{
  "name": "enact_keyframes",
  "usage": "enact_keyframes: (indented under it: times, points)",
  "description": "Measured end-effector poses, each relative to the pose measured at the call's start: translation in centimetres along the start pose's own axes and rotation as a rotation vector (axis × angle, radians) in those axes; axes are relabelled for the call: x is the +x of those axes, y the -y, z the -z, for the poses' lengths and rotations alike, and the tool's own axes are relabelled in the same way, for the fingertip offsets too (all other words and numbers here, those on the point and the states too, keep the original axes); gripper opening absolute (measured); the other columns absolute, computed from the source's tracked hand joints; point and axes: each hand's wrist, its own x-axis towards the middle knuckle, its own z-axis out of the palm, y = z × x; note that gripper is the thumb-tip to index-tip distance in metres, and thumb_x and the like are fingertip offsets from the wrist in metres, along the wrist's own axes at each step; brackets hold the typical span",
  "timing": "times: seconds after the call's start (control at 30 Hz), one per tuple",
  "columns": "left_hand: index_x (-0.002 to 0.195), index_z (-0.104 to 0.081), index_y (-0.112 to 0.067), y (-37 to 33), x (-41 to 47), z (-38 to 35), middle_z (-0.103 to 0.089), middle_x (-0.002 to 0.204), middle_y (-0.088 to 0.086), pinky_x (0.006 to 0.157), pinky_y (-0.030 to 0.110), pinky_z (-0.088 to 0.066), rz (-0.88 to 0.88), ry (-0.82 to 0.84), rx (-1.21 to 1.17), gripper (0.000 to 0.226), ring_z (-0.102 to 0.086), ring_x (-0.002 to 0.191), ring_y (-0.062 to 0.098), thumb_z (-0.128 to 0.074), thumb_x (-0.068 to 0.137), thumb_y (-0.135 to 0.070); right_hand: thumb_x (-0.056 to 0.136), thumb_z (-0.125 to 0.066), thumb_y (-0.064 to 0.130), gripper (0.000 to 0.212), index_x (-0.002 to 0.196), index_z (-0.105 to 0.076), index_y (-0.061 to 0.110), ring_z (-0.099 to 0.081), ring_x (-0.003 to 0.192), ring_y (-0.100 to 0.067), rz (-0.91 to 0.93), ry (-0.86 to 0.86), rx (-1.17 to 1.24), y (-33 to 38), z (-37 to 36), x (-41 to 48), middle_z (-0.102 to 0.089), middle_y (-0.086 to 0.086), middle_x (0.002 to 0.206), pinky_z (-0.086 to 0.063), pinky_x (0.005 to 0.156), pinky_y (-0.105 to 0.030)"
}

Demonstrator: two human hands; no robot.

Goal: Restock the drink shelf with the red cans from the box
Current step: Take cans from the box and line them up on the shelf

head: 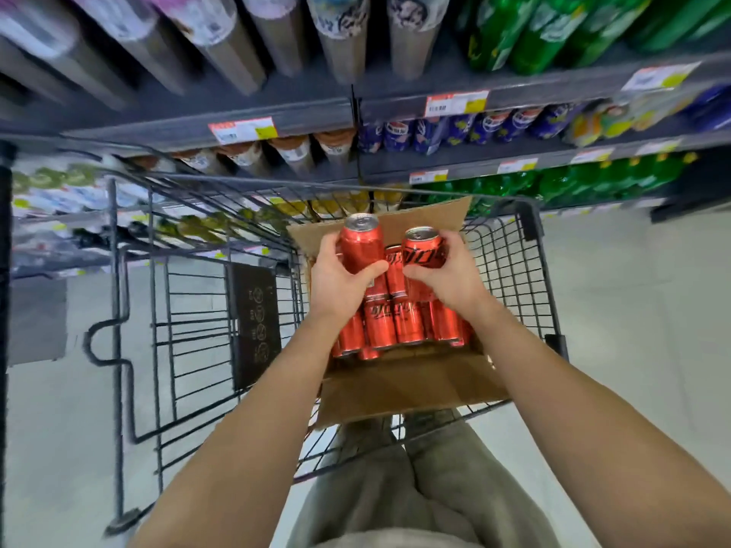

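Note:
An open cardboard box (pixel 407 383) lies in a wire shopping cart and holds several red cans (pixel 389 322). My left hand (pixel 340 278) grips one red can (pixel 360 243) and holds it upright just above the box. My right hand (pixel 447 274) grips a second red can (pixel 422 247), tilted a little, beside the first. The drink shelf (pixel 285 118) runs across the top of the view, beyond the cart.
The black wire cart (pixel 190 310) fills the centre, its far rim close to the shelves. Tall cans, blue cans and green bottles (pixel 534 29) line the shelves with price tags on the edges. Pale floor lies to the left and right. My legs stand below the cart.

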Motion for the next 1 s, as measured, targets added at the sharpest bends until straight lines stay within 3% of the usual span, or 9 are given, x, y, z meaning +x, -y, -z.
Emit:
enact_keyframes:
  times: [0.1,0.27,0.43,0.57,0.67,0.8,0.9,1.0]
  points:
    - [0.135,-0.05,-0.025,-2.2,-1.1,1.5,-0.068,0.123,-0.008,0.104,0.036,-0.054,-0.041,-0.043,-0.065,0.085,-0.067,0.111,0.006,-0.094,0.064,-0.044,0.063,-0.092,0.033,0.083,0.134,-0.05,0.024,-0.064,0.112,-0.012,0.067,-0.031,0.006,2.7,1.5,-0.6,-0.065,0.007,0.12,-0.049,0.105,-0.037]
    - [0.133,-0.051,-0.026,-6.4,-3.0,3.7,-0.063,0.108,-0.022,0.091,0.011,-0.05,-0.154,-0.097,-0.072,0.079,-0.059,0.095,-0.021,-0.095,0.068,-0.034,0.063,-0.092,0.031,0.082,0.132,-0.051,0.018,-0.063,0.111,-0.013,0.167,-0.103,0.038,7.0,4.7,-2.2,-0.065,0.006,0.117,-0.048,0.105,-0.035]
    - [0.135,-0.051,-0.029,-10.8,-4.8,4.7,-0.067,0.119,-0.013,0.098,0.026,-0.051,-0.258,-0.076,-0.012,0.082,-0.064,0.107,0.003,-0.094,0.066,-0.041,0.065,-0.091,0.029,0.09,0.142,-0.047,0.022,-0.062,0.117,-0.016,0.239,-0.112,0.058,10.0,8.6,-3.8,-0.064,0.003,0.127,-0.048,0.106,-0.037]
    - [0.137,-0.053,-0.027,-14.8,-7.0,4.2,-0.065,0.115,-0.016,0.093,0.016,-0.048,-0.319,-0.08,-0.017,0.081,-0.062,0.101,-0.004,-0.094,0.068,-0.038,0.067,-0.092,0.026,0.092,0.147,-0.046,0.019,-0.061,0.117,-0.013,0.288,-0.109,0.093,11.3,13.0,-6.0,-0.063,0.003,0.13,-0.048,0.105,-0.033]
    - [0.133,-0.054,-0.021,-17.8,-9.2,2.7,-0.064,0.11,-0.017,0.075,0.001,-0.045,-0.378,-0.064,-0.013,0.073,-0.058,0.089,-0.023,-0.093,0.072,-0.031,0.068,-0.092,0.03,0.095,0.149,-0.043,0.021,-0.058,0.12,-0.015,0.327,-0.146,0.085,11.0,17.0,-8.0,-0.06,0.003,0.133,-0.046,0.106,-0.034]
    - [0.131,-0.054,-0.029,-21.4,-13.7,-0.6,-0.066,0.117,-0.017,0.09,0.015,-0.048,-0.457,-0.095,-0.016,0.075,-0.062,0.103,-0.006,-0.093,0.069,-0.04,0.067,-0.092,0.034,0.095,0.148,-0.044,0.021,-0.057,0.123,-0.017,0.399,-0.187,0.079,9.4,23.4,-11.2,-0.059,0.002,0.136,-0.047,0.107,-0.041]
    - [0.129,-0.054,-0.029,-23.7,-17.9,-4.1,-0.064,0.114,-0.021,0.08,0.001,-0.04,-0.502,-0.12,-0.033,0.072,-0.061,0.104,-0.007,-0.093,0.07,-0.04,0.072,-0.09,0.024,0.089,0.147,-0.045,0.015,-0.053,0.113,-0.009,0.461,-0.205,0.11,7.1,28.9,-14.1,-0.056,0.008,0.122,-0.044,0.096,-0.028]
    - [0.127,-0.054,-0.028,-26.4,-22.3,-7.8,-0.065,0.114,-0.016,0.079,0.0,-0.041,-0.541,-0.137,-0.05,0.069,-0.062,0.104,0.001,-0.094,0.071,-0.037,0.068,-0.092,0.03,0.096,0.15,-0.044,0.017,-0.054,0.121,-0.012,0.478,-0.216,0.143,5.0,34.3,-16.7,-0.057,0.006,0.135,-0.042,0.096,-0.027]
